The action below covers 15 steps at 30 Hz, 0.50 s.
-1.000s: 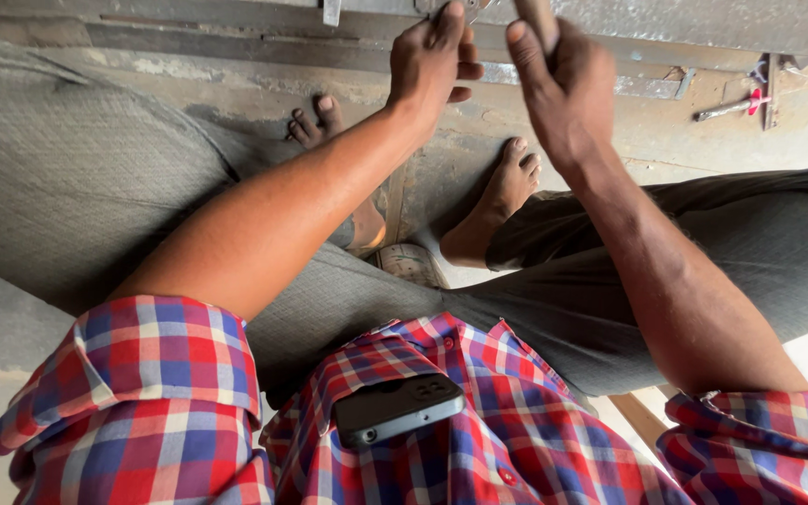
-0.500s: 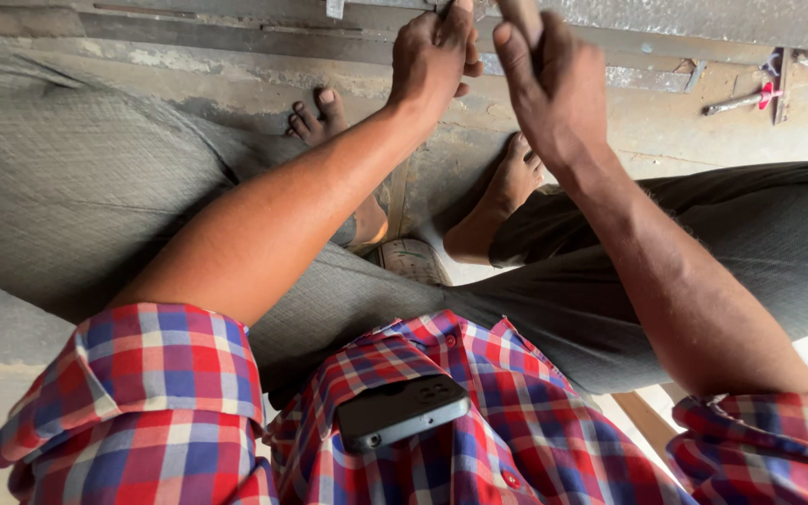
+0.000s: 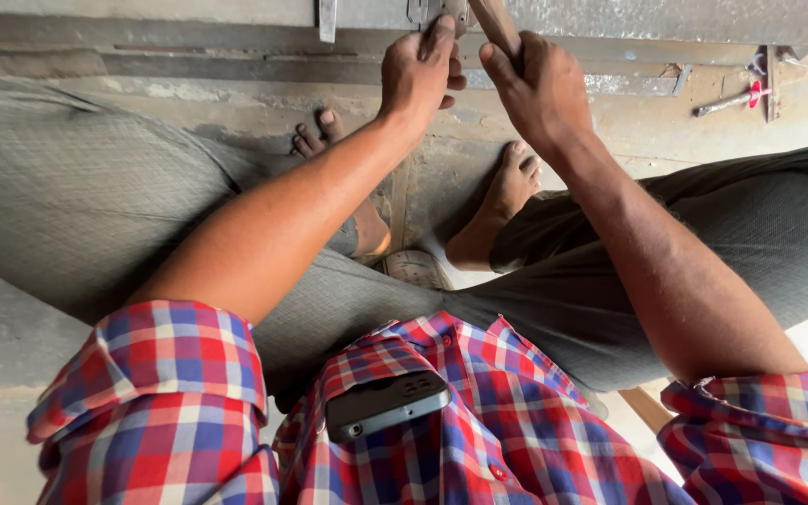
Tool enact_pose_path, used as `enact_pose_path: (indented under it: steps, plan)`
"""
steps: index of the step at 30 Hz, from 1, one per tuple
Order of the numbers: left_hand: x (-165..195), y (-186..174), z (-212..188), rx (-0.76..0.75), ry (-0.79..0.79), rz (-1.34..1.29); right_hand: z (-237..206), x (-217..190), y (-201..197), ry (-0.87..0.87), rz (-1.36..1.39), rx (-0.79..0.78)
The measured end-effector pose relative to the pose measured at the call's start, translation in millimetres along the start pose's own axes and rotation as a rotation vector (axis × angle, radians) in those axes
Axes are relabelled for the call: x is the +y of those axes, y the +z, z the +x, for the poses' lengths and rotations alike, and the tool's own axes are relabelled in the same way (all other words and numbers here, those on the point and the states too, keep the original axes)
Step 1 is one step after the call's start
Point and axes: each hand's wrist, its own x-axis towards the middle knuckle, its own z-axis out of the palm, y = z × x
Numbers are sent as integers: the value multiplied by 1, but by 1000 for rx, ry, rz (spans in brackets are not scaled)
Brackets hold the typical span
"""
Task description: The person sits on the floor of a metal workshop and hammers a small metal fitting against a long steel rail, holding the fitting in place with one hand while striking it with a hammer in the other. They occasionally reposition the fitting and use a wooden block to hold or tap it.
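Wooden handle (image 3: 496, 21) clamped in right hand (image 3: 540, 93) fingers; left hand (image 3: 418, 75) fingers curled w/ tips on metal piece (image 3: 441, 9).

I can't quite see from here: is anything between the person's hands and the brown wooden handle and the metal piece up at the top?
Nothing visible. The right hand already grips the brown wooden handle; the left hand touches the grey metal piece.

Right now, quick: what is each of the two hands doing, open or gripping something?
Left hand: fingers curled, pressed on a small metal part; whether it grips cannot be told.
Right hand: closed around a wooden handle.
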Motion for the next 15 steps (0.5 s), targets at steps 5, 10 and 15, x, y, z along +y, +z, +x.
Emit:
enact_pose_path:
  steps: [5, 10, 15]
  plan:
    - [-10, -5, -4, 60, 2, -84, -11, -12, -12, 203, 321, 33]
    - [-17, -6, -4, 63, 7, -82, -13, -13, -25, -130, 591, 240]
    - [-8, -5, 3, 65, 69, -34, -15, -6, -25, -61, 462, 266]
